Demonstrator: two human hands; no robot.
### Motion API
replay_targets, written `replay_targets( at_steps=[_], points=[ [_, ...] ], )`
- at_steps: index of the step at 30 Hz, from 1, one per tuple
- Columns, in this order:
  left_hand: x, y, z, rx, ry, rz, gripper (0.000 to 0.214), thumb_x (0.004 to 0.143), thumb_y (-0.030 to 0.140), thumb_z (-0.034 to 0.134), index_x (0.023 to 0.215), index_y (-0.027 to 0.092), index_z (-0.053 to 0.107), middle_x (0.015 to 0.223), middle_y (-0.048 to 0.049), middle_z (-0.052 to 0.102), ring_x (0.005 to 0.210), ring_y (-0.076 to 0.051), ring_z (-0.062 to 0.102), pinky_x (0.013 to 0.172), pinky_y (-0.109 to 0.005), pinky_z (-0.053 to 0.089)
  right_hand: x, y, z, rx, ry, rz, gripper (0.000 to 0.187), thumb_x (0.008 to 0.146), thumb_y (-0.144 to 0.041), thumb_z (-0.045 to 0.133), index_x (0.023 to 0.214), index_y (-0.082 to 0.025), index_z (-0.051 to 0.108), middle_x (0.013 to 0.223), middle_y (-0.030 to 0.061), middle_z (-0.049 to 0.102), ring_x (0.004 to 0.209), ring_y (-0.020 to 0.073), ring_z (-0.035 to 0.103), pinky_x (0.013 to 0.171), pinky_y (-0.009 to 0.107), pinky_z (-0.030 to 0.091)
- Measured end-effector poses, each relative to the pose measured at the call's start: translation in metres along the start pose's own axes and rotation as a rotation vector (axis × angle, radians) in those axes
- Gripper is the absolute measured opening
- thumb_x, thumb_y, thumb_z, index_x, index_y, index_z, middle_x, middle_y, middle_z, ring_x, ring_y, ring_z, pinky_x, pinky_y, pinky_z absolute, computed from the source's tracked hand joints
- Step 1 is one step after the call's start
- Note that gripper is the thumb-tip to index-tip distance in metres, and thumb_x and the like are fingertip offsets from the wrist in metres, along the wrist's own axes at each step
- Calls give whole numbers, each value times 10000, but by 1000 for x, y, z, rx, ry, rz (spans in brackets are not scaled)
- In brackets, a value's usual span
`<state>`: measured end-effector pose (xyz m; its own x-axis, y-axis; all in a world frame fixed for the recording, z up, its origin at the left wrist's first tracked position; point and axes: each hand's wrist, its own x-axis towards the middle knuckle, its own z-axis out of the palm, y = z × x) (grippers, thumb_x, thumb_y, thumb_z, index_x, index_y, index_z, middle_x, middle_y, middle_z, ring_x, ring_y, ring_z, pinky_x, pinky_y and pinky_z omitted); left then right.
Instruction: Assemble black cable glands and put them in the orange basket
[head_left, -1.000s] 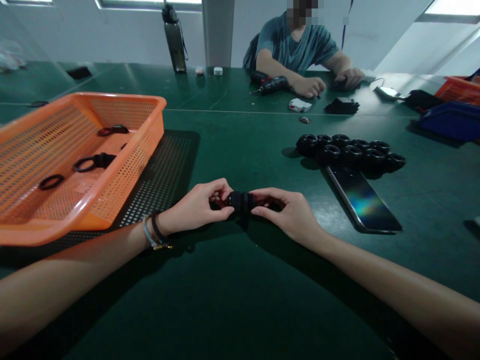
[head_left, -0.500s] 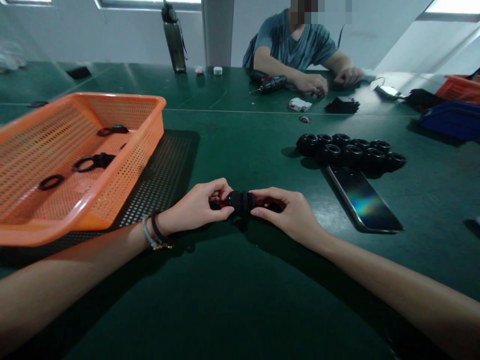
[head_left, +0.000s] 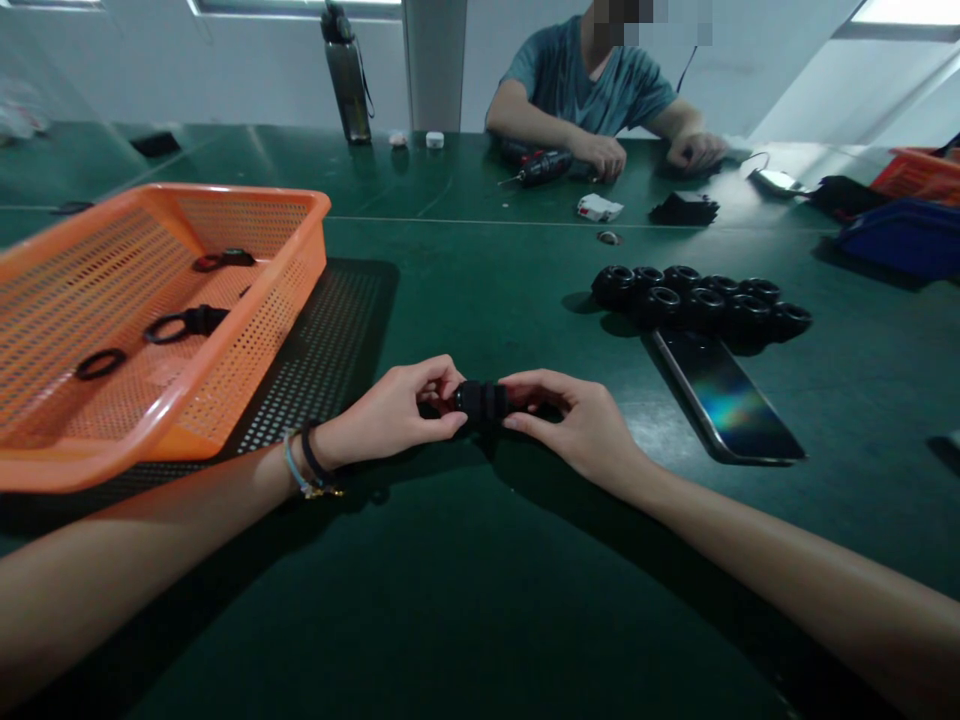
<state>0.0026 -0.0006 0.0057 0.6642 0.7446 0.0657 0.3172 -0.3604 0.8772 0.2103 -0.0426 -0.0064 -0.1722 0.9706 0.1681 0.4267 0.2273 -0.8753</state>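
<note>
Between my two hands, just above the green table (head_left: 465,600), is a small black cylindrical fitting (head_left: 481,401) with a ridged band round it. My left hand (head_left: 411,405) pinches its left end between thumb and fingers. The fingers of my right hand (head_left: 574,420) are closed on the right end. Fingertips hide both ends of the fitting, so I cannot tell exactly what kind of part it is. Off to the right, several round black parts with holes in their tops (head_left: 701,305) sit in a tight cluster.
An orange perforated basket (head_left: 247,370) with black rings and fittings inside stands at left. A phone (head_left: 731,400) lies by the black cluster. Across the table sit a drill (head_left: 544,168), a bottle (head_left: 349,90), a blue bin (head_left: 900,240) and a person (head_left: 562,95) with both arms on the table.
My hands and the fitting stay in nearly the same place. Across the table, the person's hand nearer the drill has shifted left towards it.
</note>
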Motion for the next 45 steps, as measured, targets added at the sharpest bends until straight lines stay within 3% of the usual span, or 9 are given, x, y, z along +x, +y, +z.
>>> replay_targets(
  at_steps=[29, 45],
  points=[
    [0, 1, -1, 36, 11, 11, 149, 739, 226, 569, 727, 179, 429, 702, 49, 439, 624, -87, 425, 575, -207, 356, 1, -1, -1, -87, -22, -5, 243, 729, -196, 682, 970, -191, 709, 849, 30, 734, 706, 159, 659, 658, 309, 533],
    [0, 3, -1, 33, 2, 4, 191, 727, 213, 572, 694, 185, 386, 712, 46, 457, 636, -90, 445, 583, -210, 370, 1, 1, 1, -60, 5, -6, 270, 685, -155, 699, 952, -190, 692, 827, 16, 726, 716, 155, 651, 674, 306, 529]
  ],
)
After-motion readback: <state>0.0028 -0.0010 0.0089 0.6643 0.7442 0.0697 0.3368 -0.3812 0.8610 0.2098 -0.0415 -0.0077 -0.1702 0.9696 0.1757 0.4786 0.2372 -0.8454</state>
